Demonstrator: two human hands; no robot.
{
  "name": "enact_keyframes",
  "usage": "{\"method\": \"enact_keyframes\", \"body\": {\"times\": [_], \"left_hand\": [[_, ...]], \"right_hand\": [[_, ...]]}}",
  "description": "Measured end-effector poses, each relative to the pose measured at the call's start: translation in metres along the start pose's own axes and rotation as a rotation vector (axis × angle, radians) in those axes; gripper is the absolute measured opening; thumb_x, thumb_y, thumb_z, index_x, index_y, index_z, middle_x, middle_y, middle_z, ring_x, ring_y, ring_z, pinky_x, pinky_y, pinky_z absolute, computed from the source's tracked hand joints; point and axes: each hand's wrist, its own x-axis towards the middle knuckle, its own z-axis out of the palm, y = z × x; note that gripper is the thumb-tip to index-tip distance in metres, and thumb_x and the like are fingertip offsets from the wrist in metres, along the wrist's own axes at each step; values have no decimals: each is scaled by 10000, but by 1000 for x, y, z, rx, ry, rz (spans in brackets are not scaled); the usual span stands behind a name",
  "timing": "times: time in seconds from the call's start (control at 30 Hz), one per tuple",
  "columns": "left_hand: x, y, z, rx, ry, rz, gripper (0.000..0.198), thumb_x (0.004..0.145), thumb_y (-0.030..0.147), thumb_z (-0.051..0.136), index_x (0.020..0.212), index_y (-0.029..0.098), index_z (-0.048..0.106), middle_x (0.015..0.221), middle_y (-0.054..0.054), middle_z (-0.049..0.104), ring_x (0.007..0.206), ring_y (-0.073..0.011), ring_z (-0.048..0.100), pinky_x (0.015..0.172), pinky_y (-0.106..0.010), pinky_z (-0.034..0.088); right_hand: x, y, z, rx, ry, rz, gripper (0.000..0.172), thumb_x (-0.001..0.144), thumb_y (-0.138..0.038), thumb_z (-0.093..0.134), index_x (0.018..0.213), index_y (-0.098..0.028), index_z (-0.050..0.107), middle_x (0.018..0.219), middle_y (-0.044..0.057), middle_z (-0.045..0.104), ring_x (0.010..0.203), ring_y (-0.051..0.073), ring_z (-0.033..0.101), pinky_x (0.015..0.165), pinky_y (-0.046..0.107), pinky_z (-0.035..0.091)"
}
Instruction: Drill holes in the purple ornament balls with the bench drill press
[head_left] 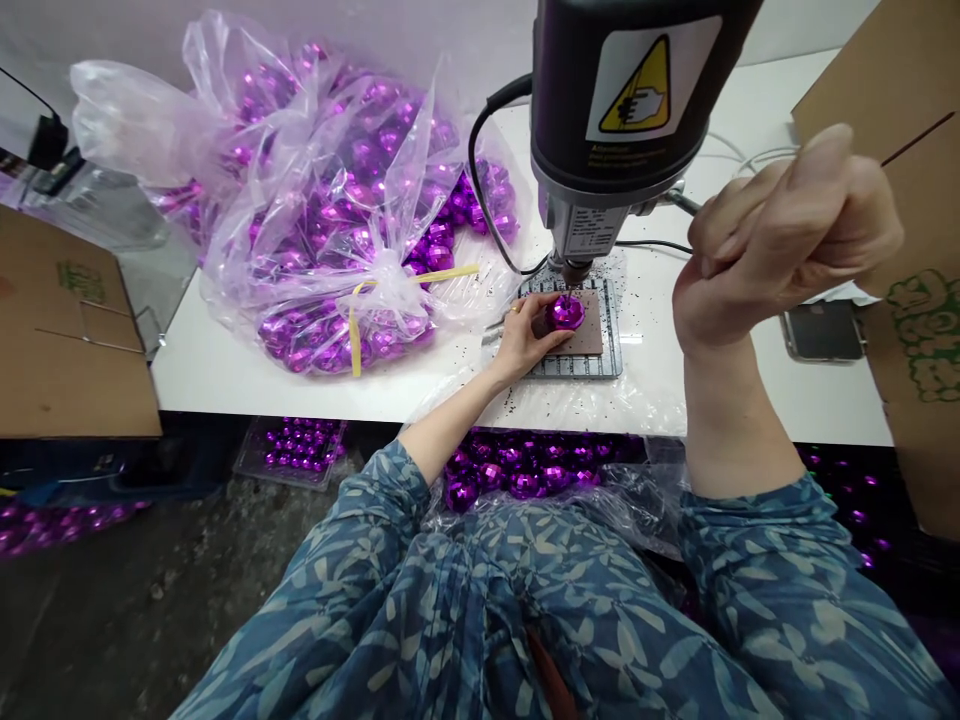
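Note:
My left hand (527, 335) grips a shiny purple faceted ball (568, 311) between thumb and fingers. The ball rests on a brown board (589, 338) on the metal base plate (616, 360) of a drill press (622, 150). Directly above it, the drill's chuck (576, 270) comes down close to the ball's top; whether the bit is inside the ball I cannot tell. My right hand (787, 235) is raised and closed in a fist around the drill press lever (682, 202). Most of that lever is hidden by the fist.
Tied clear bags (322, 200) of purple balls fill the table's left side. More balls (525, 475) lie in plastic over my lap. A phone (825, 331) lies at right, beside a cardboard box (919, 300). Another box (71, 330) stands left. Dark shavings dot the white table (375, 392).

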Motion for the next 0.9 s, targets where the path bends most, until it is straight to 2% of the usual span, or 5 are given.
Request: {"method": "enact_keyframes", "body": {"times": [0.33, 0.57, 0.77, 0.8, 0.9], "left_hand": [[-1, 1, 0, 9, 1, -15, 533, 890, 400, 891, 1352, 286, 653, 1372, -118, 728, 1322, -333, 636, 1130, -557, 523], [-1, -1, 2, -3, 29, 3, 530, 880, 387, 906, 1332, 268, 656, 1318, -121, 739, 1277, -328, 657, 1114, -545, 536], [2, 0, 8, 4, 50, 7, 490, 873, 372, 914, 1275, 264, 656, 1288, -117, 735, 1250, -313, 662, 1080, -532, 553], [1, 2, 8, 12, 73, 4, 476, 871, 371, 912, 1256, 263, 654, 1275, -115, 733, 1234, -307, 667, 1068, -531, 558], [-16, 17, -3, 40, 184, 16, 438, 874, 399, 877, 1209, 245, 642, 1204, -111, 727, 1123, -280, 689, 982, -503, 584]], "right_hand": [[-11, 34, -22, -96, 75, -151, 883, 853, -674, 714, 654, -160, 25, 463, -43, -16, 351, 8, 45, 411, 292, 53], [-28, 31, -44, -190, -84, -98, 847, 890, -667, 655, 565, -148, 70, 385, -41, 46, 340, 32, 141, 430, 283, 155], [4, 8, -5, -52, -61, -73, 755, 951, -483, 660, 658, -139, 55, 447, -48, 108, 365, 0, 219, 450, 217, 123], [16, 6, 4, -31, -70, -35, 698, 965, -403, 644, 653, -153, 72, 467, -46, 156, 383, 6, 280, 463, 216, 147], [48, 9, 20, -67, -101, 223, 532, 1007, -261, 507, 600, -200, 171, 466, -43, 211, 360, 21, 211, 429, 259, 77]]}}
